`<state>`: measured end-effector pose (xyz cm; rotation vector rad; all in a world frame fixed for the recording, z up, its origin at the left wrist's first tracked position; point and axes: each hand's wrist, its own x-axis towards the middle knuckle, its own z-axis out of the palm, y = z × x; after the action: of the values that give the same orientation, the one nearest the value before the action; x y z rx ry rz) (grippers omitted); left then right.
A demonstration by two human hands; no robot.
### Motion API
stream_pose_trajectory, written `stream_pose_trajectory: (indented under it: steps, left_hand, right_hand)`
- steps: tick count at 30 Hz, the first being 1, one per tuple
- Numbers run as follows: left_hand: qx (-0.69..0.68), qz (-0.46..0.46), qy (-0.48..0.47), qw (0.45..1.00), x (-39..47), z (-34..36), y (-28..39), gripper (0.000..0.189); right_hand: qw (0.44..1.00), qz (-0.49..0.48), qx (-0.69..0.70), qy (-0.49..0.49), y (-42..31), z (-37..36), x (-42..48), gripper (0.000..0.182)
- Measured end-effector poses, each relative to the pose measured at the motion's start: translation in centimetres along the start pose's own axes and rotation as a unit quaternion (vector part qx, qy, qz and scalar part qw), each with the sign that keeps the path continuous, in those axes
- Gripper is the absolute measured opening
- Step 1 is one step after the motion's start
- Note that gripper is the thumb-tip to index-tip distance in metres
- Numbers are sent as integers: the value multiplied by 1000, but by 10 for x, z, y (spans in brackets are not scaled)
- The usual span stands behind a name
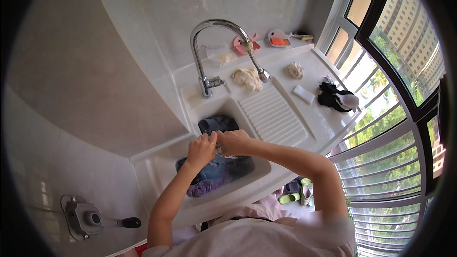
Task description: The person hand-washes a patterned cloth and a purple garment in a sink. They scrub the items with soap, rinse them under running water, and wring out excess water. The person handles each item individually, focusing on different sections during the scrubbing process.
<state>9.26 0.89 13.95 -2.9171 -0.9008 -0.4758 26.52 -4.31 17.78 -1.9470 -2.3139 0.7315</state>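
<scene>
My left hand (202, 149) and my right hand (234, 142) meet over the sink basin (262, 171), fingers curled and knuckles close together. Between them shows a small pale item (219, 147) with coloured specks, mostly hidden by the fingers; its kind is unclear. Below, dark blue garments (228, 171) lie in cloudy, sudsy water. Dark fabric (217, 123) also shows at the back of the basin, beyond my hands. A purple cloth (207, 186) is bunched at the basin's near side.
A chrome gooseneck faucet (195, 43) arches over the ribbed washboard (273, 110). On the counter are a cream cloth (248, 79), a crumpled pale cloth (295, 70), a white bar (304, 94) and black-and-white socks (337, 98). Fish-shaped soap dishes (279, 38) line the back ledge. A lever valve (94, 218) juts from the left wall.
</scene>
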Motion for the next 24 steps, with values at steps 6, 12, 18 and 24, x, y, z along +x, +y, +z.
stream_pose_trajectory:
  steps: [6, 12, 18, 24]
  left_hand:
    - [-174, -136, -87, 971, 0, 0, 5, 35]
    - [-405, -220, 22, 887, -18, 46, 14, 31]
    - [-659, -397, -26, 638, -21, 63, 24, 37]
    - [-709, -441, 16, 550, -25, 64, 50, 36]
  right_hand:
    - [984, -28, -131, 116, 0, 27, 10, 43]
    - [958, -64, -233, 153, -1, 38, 20, 26]
    - [944, -127, -232, 200, 1, 39, 19, 23]
    - [907, -168, -246, 297, 21, 74, 15, 17]
